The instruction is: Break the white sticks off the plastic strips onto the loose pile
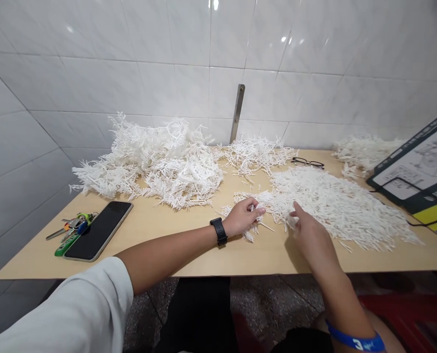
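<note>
One pinch: our left hand [245, 215] has its thumb and fingers closed on a small white plastic piece [254, 208], near the middle of the pale wood-coloured worktop [196, 240].
Other fingers: our right hand [310, 238] is near it on the right, loosely curled with the forefinger partly extended; we cannot tell whether it has hold of anything.
Branching pile: a tall, tangled heap of white branching plastic pieces [174, 162] sits on the far left of the worktop, with a smaller heap of similar white pieces [257, 152] to its right.
Loose sticks: a broad, flat spread of short white plastic sticks [339, 206] lies just beyond and right of our right hand; a few white scraps [248, 236] lie under our left.
Far right: another low white heap [365, 151] lies behind a tilted green, white and yellow printed box [424, 162].
Glasses: a black-framed pair of spectacles [308, 162] rests at the spread's far edge.
Phone corner: a black-screened smartphone [98, 230] lies near left, beside a bunch of keys [73, 225] with a green tag [66, 245].
Wrists: we wear a black watch [218, 232] on the left and a blue wristband [356, 339] on the right.
Wall: grey-white marbled tiles [189, 83] rise behind an upright metal bar [237, 113].
</note>
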A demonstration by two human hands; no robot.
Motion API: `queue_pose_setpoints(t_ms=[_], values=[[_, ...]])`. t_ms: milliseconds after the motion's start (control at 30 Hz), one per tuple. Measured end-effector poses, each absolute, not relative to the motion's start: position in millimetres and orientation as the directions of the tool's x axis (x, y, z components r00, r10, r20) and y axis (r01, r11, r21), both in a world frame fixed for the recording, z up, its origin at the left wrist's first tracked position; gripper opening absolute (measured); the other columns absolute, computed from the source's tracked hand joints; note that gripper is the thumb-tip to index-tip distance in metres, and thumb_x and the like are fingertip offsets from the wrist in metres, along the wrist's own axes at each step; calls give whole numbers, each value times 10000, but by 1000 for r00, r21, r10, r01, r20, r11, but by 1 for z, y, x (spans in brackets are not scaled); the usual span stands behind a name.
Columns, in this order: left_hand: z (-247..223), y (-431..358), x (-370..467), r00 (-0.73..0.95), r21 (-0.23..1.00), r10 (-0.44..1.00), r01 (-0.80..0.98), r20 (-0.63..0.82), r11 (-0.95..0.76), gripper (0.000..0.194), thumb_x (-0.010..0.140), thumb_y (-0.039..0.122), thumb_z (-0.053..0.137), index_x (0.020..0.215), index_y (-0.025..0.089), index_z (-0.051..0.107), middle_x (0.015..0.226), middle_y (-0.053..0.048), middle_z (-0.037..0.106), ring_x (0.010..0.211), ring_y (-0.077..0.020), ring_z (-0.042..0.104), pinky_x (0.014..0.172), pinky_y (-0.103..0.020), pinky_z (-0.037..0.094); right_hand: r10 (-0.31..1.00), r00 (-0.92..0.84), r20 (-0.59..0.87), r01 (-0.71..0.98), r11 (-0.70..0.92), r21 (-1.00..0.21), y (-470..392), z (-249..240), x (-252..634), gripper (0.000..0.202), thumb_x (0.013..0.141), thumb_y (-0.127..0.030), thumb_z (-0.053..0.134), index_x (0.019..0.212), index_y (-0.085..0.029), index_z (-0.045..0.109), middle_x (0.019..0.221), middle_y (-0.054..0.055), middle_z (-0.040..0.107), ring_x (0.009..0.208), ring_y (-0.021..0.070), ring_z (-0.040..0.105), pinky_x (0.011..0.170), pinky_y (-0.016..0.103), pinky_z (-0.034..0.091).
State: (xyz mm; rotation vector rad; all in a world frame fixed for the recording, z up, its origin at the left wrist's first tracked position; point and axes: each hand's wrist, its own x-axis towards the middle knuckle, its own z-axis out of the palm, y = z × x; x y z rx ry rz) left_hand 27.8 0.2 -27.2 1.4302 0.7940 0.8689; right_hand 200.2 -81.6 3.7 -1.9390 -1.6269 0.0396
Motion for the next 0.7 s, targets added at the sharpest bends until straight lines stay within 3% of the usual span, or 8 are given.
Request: queue_pose_setpoints(t_ms=[33, 100, 200, 267, 333, 433, 600, 700], values=[[-26, 0, 27, 483, 998, 874, -9, 56, -59, 299, 829, 432, 612, 798, 180, 454, 655, 57, 441, 554, -77, 471, 555, -208, 413, 890, 261, 374, 904, -89, -418, -80, 6, 200, 530, 814, -154, 446, 1326, -94, 567, 1065, 178, 702, 896, 293, 635, 718, 355, 437], [-24, 1, 25, 476, 993, 876, 35, 84, -114, 298, 835, 439, 606, 791, 176, 472, 640, 58, 437, 545, -73, 439, 541, -200, 374, 879, 294, 375, 887, -105, -449, -81, 8, 192, 417, 876, -240, 435, 1205, -91, 644, 1003, 177, 709, 857, 285, 633, 699, 351, 433], [-20, -1, 23, 472, 973, 867, 70, 160, -218, 302, 834, 437, 609, 765, 171, 482, 632, 57, 423, 566, -78, 405, 547, -201, 342, 957, 242, 162, 695, -54, -717, -86, 5, 168, 469, 926, -507, 427, 759, -158, 692, 708, 102, 687, 650, 222, 598, 613, 313, 417], [-19, -3, 21, 501, 965, 846, 70, 184, -251, 304, 836, 437, 607, 761, 171, 479, 644, 51, 444, 584, -83, 421, 557, -204, 353, 992, 123, 22, 493, -42, -869, -84, -1, 155, 543, 903, -609, 434, 630, -180, 625, 580, 57, 630, 561, 181, 549, 574, 289, 399], [-20, -4, 20, 525, 972, 834, 55, 169, -231, 304, 857, 448, 577, 780, 175, 467, 654, 45, 475, 581, -87, 453, 555, -205, 371, 998, 60, -18, 355, -38, -934, -80, -7, 147, 537, 891, -618, 453, 603, -186, 587, 509, 27, 575, 518, 159, 504, 561, 277, 386], [-24, -3, 20, 522, 985, 843, 29, 130, -170, 293, 882, 457, 541, 820, 186, 446, 649, 49, 494, 550, -85, 485, 533, -199, 387, 998, 69, -4, 337, -27, -941, -83, -14, 138, 500, 892, -577, 470, 578, -193, 539, 459, -4, 505, 488, 143, 462, 552, 269, 363], [-26, 12, 23, 376, 997, 926, -71, 31, -5, 270, 894, 425, 529, 811, 198, 408, 635, 65, 458, 454, -44, 417, 458, -163, 331, 993, 88, 83, 484, 31, -875, -116, -19, 117, 493, 915, -517, 433, 537, -202, 467, 463, -21, 421, 453, 121, 375, 483, 265, 253], [-22, 17, 22, 432, 998, 902, -67, 19, 11, 274, 871, 424, 565, 815, 195, 427, 625, 60, 473, 461, -51, 445, 465, -167, 340, 993, 82, 83, 483, 33, -875, -121, -19, 122, 467, 932, -508, 403, 613, -197, 543, 504, -9, 487, 478, 135, 432, 504, 260, 314]])
